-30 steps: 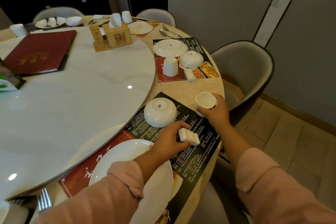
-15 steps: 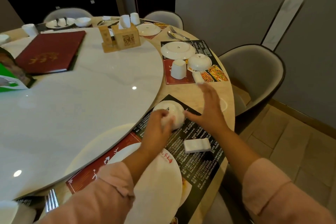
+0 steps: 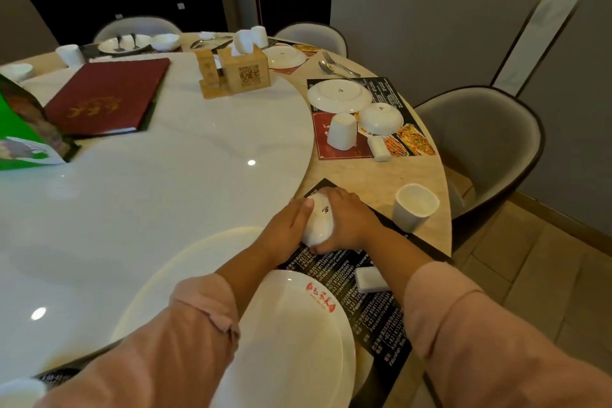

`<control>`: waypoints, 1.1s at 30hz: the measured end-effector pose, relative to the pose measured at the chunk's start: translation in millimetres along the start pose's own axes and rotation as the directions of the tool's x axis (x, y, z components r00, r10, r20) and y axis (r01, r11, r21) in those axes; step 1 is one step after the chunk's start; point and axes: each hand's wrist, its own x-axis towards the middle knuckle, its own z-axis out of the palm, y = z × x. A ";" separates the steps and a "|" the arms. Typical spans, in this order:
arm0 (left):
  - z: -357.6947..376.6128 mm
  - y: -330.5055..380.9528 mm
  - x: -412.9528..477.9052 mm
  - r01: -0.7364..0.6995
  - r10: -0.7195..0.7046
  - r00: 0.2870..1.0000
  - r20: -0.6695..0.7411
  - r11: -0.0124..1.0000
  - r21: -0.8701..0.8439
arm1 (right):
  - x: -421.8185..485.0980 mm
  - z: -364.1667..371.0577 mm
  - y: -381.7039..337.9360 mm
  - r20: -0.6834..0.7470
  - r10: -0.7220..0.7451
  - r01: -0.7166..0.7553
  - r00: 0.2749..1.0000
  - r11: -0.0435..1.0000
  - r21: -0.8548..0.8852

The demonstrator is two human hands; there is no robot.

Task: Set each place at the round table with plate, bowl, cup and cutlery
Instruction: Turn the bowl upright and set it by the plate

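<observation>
While left hand (image 3: 286, 227) grips bowl (image 3: 320, 220), sides hidden

The round table (image 3: 390, 172) before me has a beige stone rim, and a white marble turntable (image 3: 149, 209) covers most of its top. On the turntable stands a wooden napkin box (image 3: 246, 73). Left of the box lies a red menu (image 3: 106, 98), and further left a green leaflet (image 3: 20, 142). Right of the box, a fork and spoon (image 3: 335, 64) and a placemat (image 3: 384, 89) lie on the rim. Well nearer me than the box lies a black placemat (image 3: 381, 308), with a white cup (image 3: 415, 207) upright on bare stone just beside it.
</observation>
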 end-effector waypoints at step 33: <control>-9.2 27.1 -23.4 0.269 -0.263 0.963 0.054 0.933 -0.238 | -11.3 -24.9 5.8 -0.020 0.490 -0.471 0.872 0.849 0.241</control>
